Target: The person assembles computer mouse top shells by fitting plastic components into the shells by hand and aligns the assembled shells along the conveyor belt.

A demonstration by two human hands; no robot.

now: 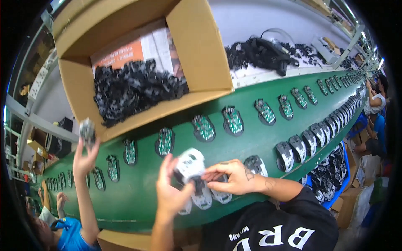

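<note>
My left hand (171, 193) holds up a white computer mouse shell (191, 162), thumb and fingers around its sides; it is slightly blurred. My right hand (231, 177) reaches in from the right, its pinched fingertips at the shell's lower edge. Whether a small part sits between those fingertips is hidden. Just below, grey-and-black mouse shells (202, 198) lie on the green conveyor belt (240, 157), partly covered by my hands. Another dark-and-white mouse shell (256, 164) lies beyond my right wrist.
Mouse bases with green circuit boards (204, 128) line the belt's middle; mouse shells (297, 147) form a row at right. A cardboard box (201, 46) holds black plastic parts (134, 90). A blue crate (346, 167) stands lower right. At left, a co-worker's hand (86, 157) lifts a mouse part (87, 131).
</note>
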